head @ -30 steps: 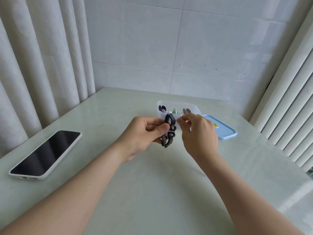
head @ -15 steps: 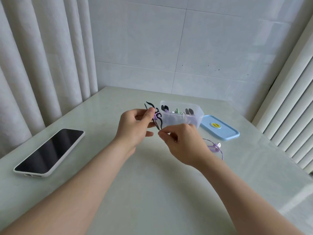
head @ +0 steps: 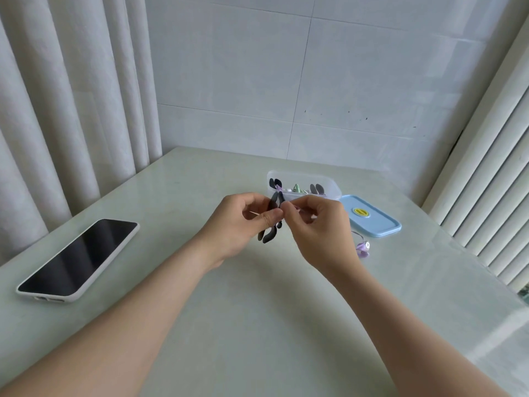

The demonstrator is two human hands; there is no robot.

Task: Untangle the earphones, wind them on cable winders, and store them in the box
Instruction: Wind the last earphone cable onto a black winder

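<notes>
Head view: left hand [head: 237,224] gripping black cable winder [head: 270,234], long axis upright, thumb curling across middle. Right hand [head: 317,224] pinching purple earphone cable [head: 296,208] just right of winder's top. Earbuds [head: 364,247] lying on desk [head: 257,310] beyond right wrist. Clear box [head: 332,188] standing just behind both hands.

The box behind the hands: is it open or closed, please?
Open: the box is uncovered, and its blue lid lies flat beside it.

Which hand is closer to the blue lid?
Right. The right hand, pinching the earphones, is just left of the lid; the left hand, holding the winder, is farther, past the right hand.
</notes>
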